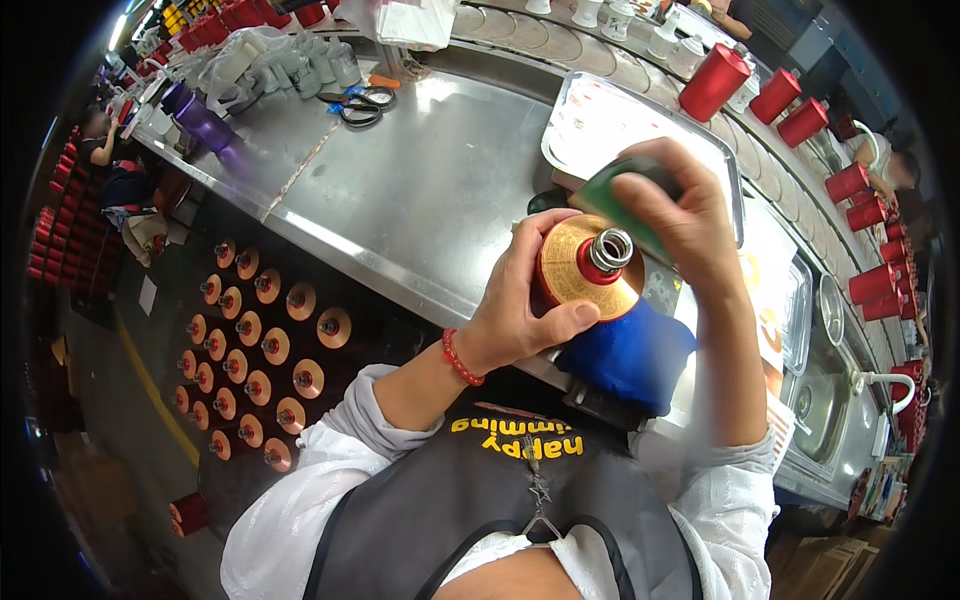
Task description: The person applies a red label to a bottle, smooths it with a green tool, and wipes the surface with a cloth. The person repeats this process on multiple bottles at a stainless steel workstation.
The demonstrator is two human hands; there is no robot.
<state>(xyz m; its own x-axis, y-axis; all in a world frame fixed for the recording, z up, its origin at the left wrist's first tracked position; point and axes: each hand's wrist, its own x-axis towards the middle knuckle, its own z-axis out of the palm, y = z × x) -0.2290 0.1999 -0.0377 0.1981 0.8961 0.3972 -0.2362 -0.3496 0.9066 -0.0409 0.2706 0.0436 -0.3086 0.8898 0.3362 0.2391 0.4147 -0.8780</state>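
Note:
My left hand (508, 312) is wrapped round a red bottle (572, 262) with a gold, patterned shoulder and a silver threaded neck. The neck tilts up toward me. Closed on a flat green pad (606, 196), my right hand (688, 205) is just beyond the bottle's far right side. Motion blurs the pad and that hand; I cannot tell whether the pad touches the bottle. Under and right of the bottle is a blue cloth-like padded rest (635, 352). The bottle's lower body is mostly hidden by my left hand and the gold shoulder.
A white tray (590, 110) lies beyond my hands. Scissors (366, 104) and a purple bottle (198, 118) are on the metal table (400, 180). Many gold-topped bottles (250, 328) stand below at left. A curved conveyor (540, 38) carries red bottles. A sink (822, 415) is at right.

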